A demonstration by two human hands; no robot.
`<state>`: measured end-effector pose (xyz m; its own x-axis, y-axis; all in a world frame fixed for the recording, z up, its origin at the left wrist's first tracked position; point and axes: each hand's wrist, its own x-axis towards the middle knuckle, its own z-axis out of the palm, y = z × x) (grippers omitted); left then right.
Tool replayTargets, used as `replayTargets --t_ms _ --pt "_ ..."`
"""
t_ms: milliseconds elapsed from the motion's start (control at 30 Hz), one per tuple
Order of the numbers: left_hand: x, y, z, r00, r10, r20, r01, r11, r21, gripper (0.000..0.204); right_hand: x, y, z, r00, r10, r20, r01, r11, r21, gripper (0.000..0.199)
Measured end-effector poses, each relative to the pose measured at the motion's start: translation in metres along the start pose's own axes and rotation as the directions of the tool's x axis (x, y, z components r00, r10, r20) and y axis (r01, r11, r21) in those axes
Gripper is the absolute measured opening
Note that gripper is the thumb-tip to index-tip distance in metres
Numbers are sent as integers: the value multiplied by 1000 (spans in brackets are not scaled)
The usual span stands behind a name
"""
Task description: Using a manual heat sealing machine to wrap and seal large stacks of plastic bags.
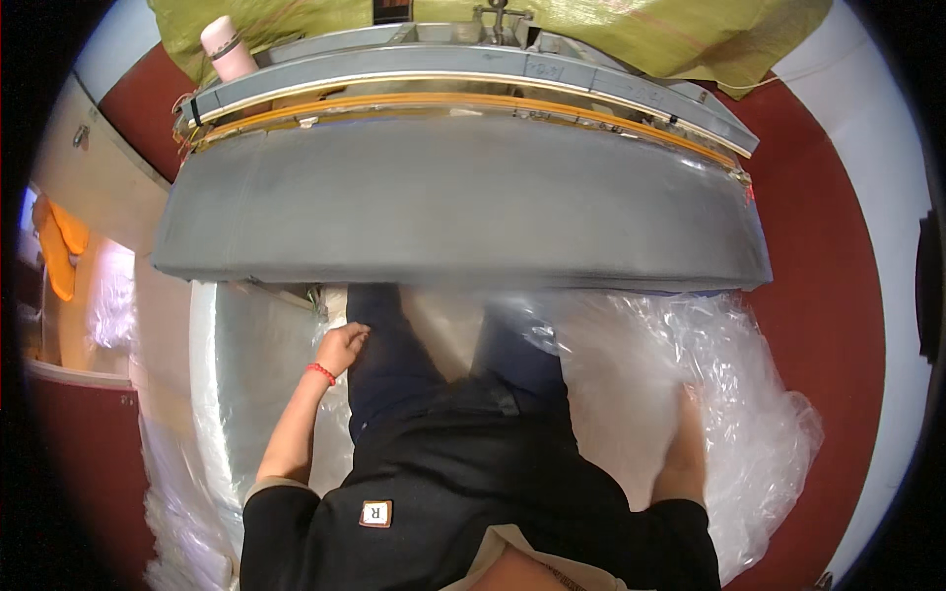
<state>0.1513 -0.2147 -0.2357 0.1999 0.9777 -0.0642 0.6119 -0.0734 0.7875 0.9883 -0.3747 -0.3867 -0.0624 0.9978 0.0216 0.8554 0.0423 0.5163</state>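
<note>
Below the near right corner of the long grey cloth-covered worktop (463,197), a large loose heap of clear, crinkled plastic film (744,424) spreads over the dark red floor (818,256) and reaches toward the right leg of the navy trousers (517,350). The right hand (688,406) is at the inner side of this heap, so blurred that its fingers cannot be made out; whether they grip the film or only touch it, I cannot tell. The left hand (342,347) is beside the other trouser leg, below the worktop's near edge, with a red beaded bracelet (320,373) at the wrist. Its fingers are curled in, thumb and tips drawn narrowly together; whether a thin edge of film lies between them is too small to tell.

The film looks very light, limp and slippery, apt to cling to itself and fold. It would probably be best taken by a free edge, pinched between thumb and fingers of both hands well apart, since a grab in the middle of the heap would only bunch it, and a hard tug might stretch or tear it.

Along the worktop's far edge runs a thin orange strip (473,99), with a grey metal beam (473,61) behind it. Near the far left corner stands a pink cylinder with a dark band (229,51).
</note>
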Motion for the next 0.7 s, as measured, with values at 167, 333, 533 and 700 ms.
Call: replayTargets --t_ms 167,333,533,700 --pt "-38 -32 -29 977 -187 -98 186 982 -20 17 -2 -45 -76 995 83 47 -89 986 141 18" --pt "-28 -45 -37 964 -233 -126 237 971 16 20 -61 9 -148 961 247 123 -265 950 163 17" --pt "-49 -46 -50 976 -145 -160 177 962 209 17 -45 93 -199 949 268 167 -306 910 279 16" --pt "-44 -46 -66 955 -152 -254 223 934 278 18 82 116 -277 966 186 182 -246 880 406 15"
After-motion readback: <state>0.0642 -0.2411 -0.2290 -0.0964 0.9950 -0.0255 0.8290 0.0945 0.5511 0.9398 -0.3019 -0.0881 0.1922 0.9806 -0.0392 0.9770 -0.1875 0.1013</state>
